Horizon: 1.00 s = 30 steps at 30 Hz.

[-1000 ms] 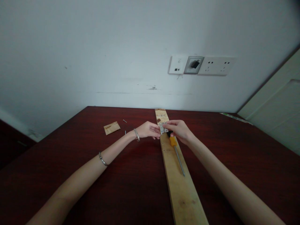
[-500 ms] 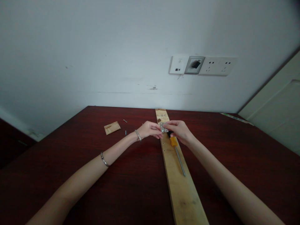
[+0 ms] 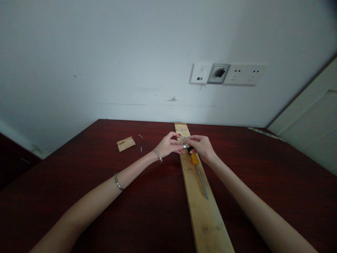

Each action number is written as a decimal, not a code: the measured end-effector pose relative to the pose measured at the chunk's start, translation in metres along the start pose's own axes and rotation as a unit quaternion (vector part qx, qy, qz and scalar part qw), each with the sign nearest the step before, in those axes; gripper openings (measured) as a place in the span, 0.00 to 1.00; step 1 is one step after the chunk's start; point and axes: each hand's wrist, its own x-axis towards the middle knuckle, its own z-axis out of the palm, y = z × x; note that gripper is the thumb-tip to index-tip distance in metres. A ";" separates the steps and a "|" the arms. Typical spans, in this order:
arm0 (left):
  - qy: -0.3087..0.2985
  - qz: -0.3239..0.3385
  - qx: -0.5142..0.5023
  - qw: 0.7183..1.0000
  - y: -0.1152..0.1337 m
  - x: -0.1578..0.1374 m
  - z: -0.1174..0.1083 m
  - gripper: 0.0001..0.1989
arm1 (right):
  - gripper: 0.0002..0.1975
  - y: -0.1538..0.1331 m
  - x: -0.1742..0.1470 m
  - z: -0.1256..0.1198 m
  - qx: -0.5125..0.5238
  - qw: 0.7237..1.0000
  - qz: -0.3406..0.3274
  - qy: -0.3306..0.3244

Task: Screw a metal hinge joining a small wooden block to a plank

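pinching a small metal fitting, both hands meet over the far end of the plank. the left hand has its fingers curled in, thumb and fingertips closed on the fitting's left edge. the right hand pinches it from the other side, fingers bent close together. the fitting sits right above the plank, near its far end; whether it touches the wood is too small to tell. what kind of fitting it is cannot be made out either.

a screwdriver lies along the plank just beside the right hand, its yellow handle under the palm side of that hand, its steel shaft pointing back toward the person. the plank runs lengthwise down the table, from the wall edge to the near edge of the view.

on the left arm are two bracelets, one at the wrist and one further up the forearm.

left of the hands, well apart from them, a wood scrap lies flat on the table. two small dark screws lie between it and the left hand. on the wall behind is a row of sockets.
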 end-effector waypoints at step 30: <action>0.134 0.026 0.479 0.867 0.086 0.000 -0.116 0.09 | 0.07 -0.008 -0.001 0.017 -0.113 0.990 0.013 -0.087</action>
